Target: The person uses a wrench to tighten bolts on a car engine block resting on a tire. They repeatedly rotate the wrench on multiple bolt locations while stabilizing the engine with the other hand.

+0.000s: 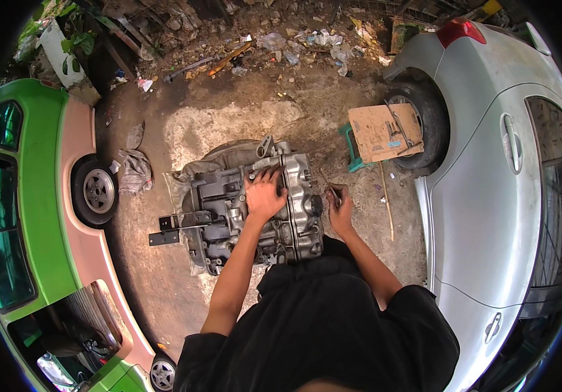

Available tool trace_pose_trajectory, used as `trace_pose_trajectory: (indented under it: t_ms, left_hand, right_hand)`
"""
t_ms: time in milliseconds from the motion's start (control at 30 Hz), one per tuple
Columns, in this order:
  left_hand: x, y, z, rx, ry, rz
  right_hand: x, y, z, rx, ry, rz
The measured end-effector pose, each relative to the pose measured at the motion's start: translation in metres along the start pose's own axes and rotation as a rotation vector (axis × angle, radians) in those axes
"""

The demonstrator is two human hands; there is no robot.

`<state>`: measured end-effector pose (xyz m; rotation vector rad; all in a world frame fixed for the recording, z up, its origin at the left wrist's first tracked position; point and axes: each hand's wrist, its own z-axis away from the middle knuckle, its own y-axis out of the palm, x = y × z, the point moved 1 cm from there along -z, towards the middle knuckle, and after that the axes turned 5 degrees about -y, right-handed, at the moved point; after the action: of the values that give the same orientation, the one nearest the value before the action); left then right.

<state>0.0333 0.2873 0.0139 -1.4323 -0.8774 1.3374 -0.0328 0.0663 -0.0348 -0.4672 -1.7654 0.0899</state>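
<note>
**Bracing the engine [224, 202], with a slim tool [326, 184] pinched alongside**

Starting at far left, past the green-and-pink vehicle [47, 196] and the crumpled sack [136, 171] on the ground, then on to the black bracket [164, 238] jutting from the engine's left side. Next, across to the engine itself, lying on dirty sheeting [177, 188] right in front of the body. Resting on top of its casing with the left hand [266, 195]: fingers spread and bent, grip released, touching metal just left of the ribbed silver cover [299, 199].

Just beside the engine's right edge, holding the slim tool in the right hand [341, 212]: grip clenched on it, tip angled up and leftward, too small to identify exactly.

Judging by the pose, steadying with one hand and readying the tool with the other. Probably called for next: planting the left palm firmly, pinching tightly, and guiding the tip squarely onto the cover's edge without slipping.

Farther right, near enough for swapping, wrenches [398, 124] on cardboard [369, 134] over a green stool [348, 147]. At far right, well apart, a silver car [483, 215].
</note>
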Motion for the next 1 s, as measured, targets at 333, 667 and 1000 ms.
trace_pose_trajectory:
  t_ms: [333, 667, 1000]
  left_hand:
    - [-0.001, 0.0, -0.001, 0.016, -0.004, -0.007]
    - [-0.002, -0.003, -0.001, 0.029, -0.022, 0.003]
    - [-0.001, 0.001, -0.002, -0.015, -0.015, 0.003]
  right_hand:
    - [-0.034, -0.004, -0.095, 0.06, 0.275, 0.159]
    - [-0.056, 0.037, -0.144, 0.376, 0.32, 0.196]
    - [-0.057, 0.063, -0.166, 0.537, 0.464, 0.46]
